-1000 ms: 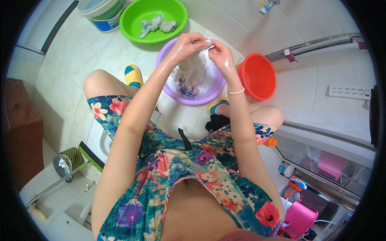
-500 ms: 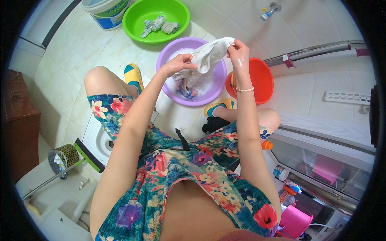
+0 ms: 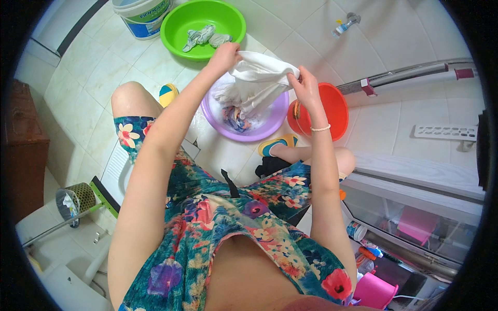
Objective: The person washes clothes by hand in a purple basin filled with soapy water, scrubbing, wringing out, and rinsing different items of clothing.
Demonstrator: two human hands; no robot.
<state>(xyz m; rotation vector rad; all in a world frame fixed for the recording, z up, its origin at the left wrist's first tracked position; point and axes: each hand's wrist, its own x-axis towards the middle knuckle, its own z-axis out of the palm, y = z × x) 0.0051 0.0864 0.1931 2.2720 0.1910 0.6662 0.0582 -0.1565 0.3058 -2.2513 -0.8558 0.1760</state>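
Note:
My left hand (image 3: pixel 224 58) and my right hand (image 3: pixel 306 89) grip a wet white cloth garment (image 3: pixel 265 73) by its upper edge, one at each end. The edge is spread between them, and the fabric hangs in folds over a purple basin (image 3: pixel 248 138). Its lower part reaches down to the suds; whether it touches the water I cannot tell. A bunched multicoloured cloth (image 3: pixel 236 120) lies in the foamy water on the near side. Both hands are closed, with fingertips pinching the white fabric.
Beyond stands a green basin (image 3: pixel 181 18) with small grey-white cloths (image 3: pixel 199 37). A white bucket (image 3: pixel 145 23) is beside it, a red basin (image 3: pixel 336 111) to the right. A tap (image 3: pixel 346 23) juts from the wall. At left are a squat toilet (image 3: pixel 114 173) and a waste bin (image 3: pixel 78 199).
My left hand has moved up and away to the left, and my right hand slightly nearer. The white garment, bunched narrower before, is now stretched wider and hangs lower.

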